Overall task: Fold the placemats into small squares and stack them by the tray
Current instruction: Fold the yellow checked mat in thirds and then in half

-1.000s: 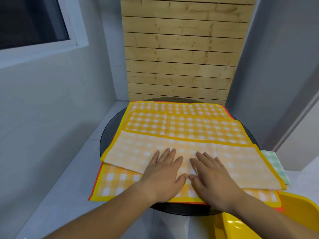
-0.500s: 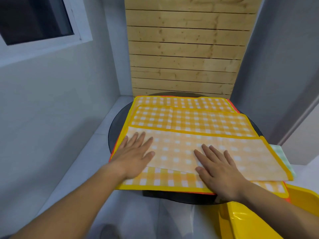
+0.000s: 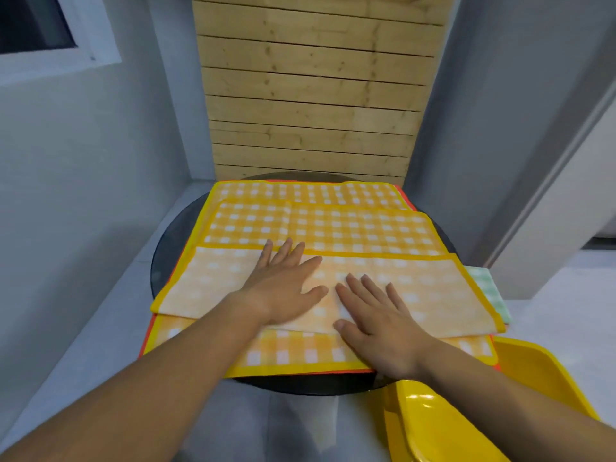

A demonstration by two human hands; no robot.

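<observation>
A: Your top placemat [image 3: 433,295] lies mid-frame, folded into a long pale strip on the stack of placemats [image 3: 333,225] that covers the round dark counter [image 3: 170,261]. Its long axis runs left to right.

B: Both your hands are flat on it. Your left hand [image 3: 283,291] presses just left of the strip's middle. Your right hand [image 3: 380,328] is just beside it, nearer the lower edge. Your fingers [image 3: 370,288] are straight and spread, gripping nothing.

A: I'd judge you're smoothing the crease. The strip is no square yet, so the next fold has to cross the long axis, one short end over the other.

B: The left end lies out to the left of your left hand. The right end lies well to the right of your right hand, near the green cloth [image 3: 488,288]. Each hand is nearer its own end.

A: The yellow tray [image 3: 540,371] sits at lower right, beside your right forearm, so your right hand is the nearer one for stacking.
</observation>
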